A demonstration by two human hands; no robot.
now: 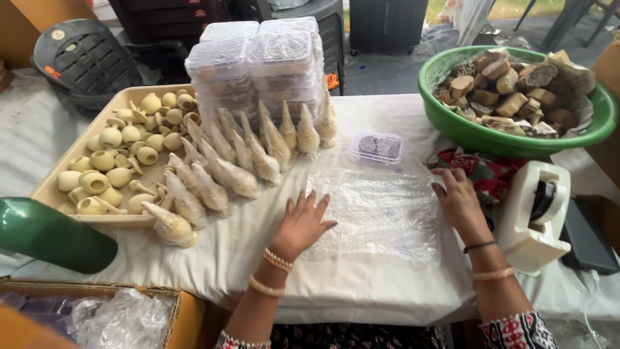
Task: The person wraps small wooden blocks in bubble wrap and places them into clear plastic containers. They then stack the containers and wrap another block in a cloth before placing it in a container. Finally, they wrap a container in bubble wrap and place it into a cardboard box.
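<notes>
Bubble wrap (378, 213) lies spread flat on the white-clothed bench (361, 291), in front of the person. Both hands press on it with fingers spread, gripping nothing: the left hand (302, 223) on its left edge, the right hand (460, 197) on its right edge. Just beyond the sheet sits a small clear plastic box (376, 147). To the left, wrapped conch shells (226, 171) lie in rows beside a beige tray (58, 184) of small clay pieces. A white tape dispenser (536, 216) stands right, a green basin (452, 123) of carved wooden blocks behind it.
</notes>
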